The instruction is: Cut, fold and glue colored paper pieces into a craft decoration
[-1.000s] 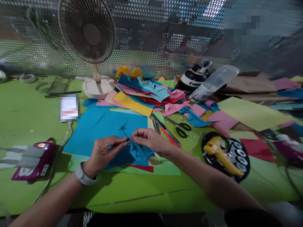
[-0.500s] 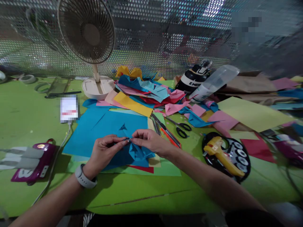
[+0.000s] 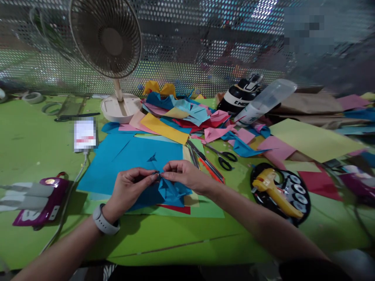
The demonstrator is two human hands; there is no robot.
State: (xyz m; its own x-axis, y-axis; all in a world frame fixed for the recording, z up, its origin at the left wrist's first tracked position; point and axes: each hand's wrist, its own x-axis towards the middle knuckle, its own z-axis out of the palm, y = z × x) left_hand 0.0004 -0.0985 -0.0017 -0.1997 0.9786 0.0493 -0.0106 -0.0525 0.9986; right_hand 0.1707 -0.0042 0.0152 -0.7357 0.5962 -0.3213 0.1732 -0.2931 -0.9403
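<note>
Folded blue paper point(image 3: 172, 191) over blue sheet point(image 3: 134, 152), toward near edge of table point(image 3: 146, 234), slanting down rightward. Pinched nearly closed at upper end by right hand point(image 3: 187, 175), nearer; likewise from left by left hand point(image 3: 129, 187), seemingly at tip.

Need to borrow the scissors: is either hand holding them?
No, the left hand and right hand are both at the folded blue paper, while the scissors lie on the table, apart from both.
</note>
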